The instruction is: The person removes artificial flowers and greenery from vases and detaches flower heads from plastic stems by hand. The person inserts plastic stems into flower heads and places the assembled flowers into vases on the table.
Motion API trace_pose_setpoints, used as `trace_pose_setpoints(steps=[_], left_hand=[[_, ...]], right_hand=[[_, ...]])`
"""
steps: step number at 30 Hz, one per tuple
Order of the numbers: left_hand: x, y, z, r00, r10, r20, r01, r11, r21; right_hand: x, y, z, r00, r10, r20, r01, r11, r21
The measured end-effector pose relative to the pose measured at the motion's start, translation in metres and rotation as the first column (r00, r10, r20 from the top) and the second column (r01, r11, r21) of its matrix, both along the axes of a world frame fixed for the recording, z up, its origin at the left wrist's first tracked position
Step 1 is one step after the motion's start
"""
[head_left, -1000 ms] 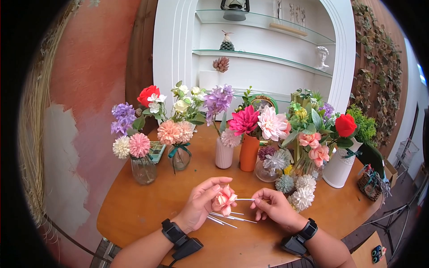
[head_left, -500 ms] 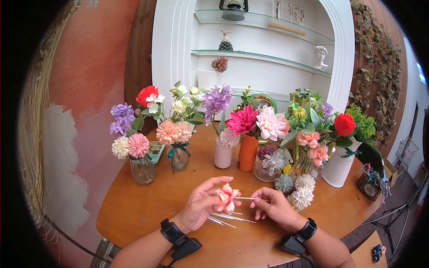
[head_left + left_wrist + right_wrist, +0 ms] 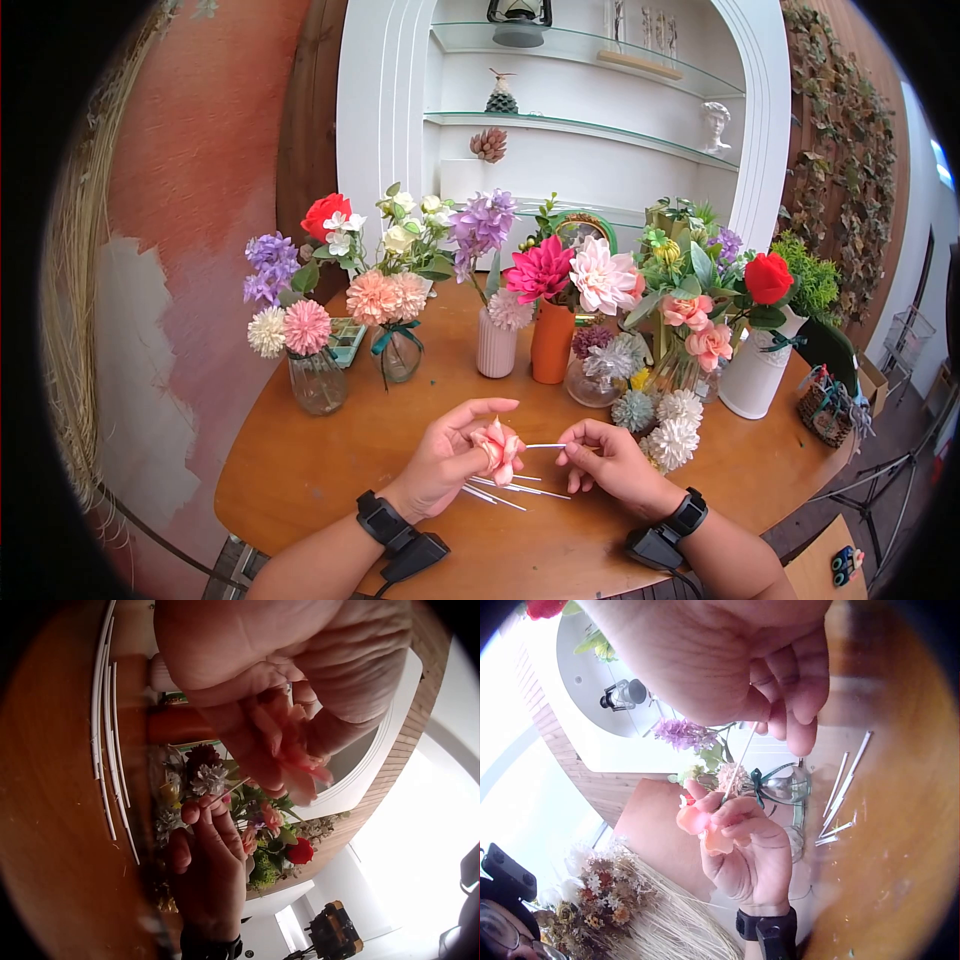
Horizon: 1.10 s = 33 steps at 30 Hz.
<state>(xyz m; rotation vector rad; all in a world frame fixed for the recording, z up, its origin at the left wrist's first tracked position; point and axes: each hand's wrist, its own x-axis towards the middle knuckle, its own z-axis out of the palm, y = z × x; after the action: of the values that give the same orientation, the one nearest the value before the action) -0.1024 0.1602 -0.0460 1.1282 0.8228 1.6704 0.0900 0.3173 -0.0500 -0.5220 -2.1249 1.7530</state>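
A white bust stands on a glass shelf.

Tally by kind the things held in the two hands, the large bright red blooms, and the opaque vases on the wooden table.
Coral-pink ruffled flower, in the left hand: 1
Thin white stick, in the right hand: 1
Large bright red blooms: 2
Pink ribbed vase: 1
Orange cylindrical vase: 1
Tall white vase: 1
Total: 7

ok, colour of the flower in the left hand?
The flower is coral pink, best seen from head.
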Motion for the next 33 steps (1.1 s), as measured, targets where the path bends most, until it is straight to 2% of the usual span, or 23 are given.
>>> trace_pose_setpoints(steps=[13, 24, 33], left_hand=[[-0.0030, 0.0032, -0.0058, 0.999, -0.004, -0.037, 0.005, 1.000, 0.009], [-0.0018, 0.0011, -0.0029, 0.997, -0.031, 0.064, 0.032, 0.999, -0.011], [-0.0041, 0.0041, -0.0088, 0.998, -0.042, 0.045, 0.041, 0.999, 0.018]], right_hand=[[0.0005, 0.0014, -0.0009, 1.000, -0.011, 0.001, 0.011, 1.000, 0.024], [-0.0002, -0.0008, 0.0011, 1.000, -0.018, -0.024, 0.019, 0.999, 0.029], [0.0011, -0.0012, 0.0028, 0.999, -0.016, -0.047, 0.017, 1.000, 0.021]])
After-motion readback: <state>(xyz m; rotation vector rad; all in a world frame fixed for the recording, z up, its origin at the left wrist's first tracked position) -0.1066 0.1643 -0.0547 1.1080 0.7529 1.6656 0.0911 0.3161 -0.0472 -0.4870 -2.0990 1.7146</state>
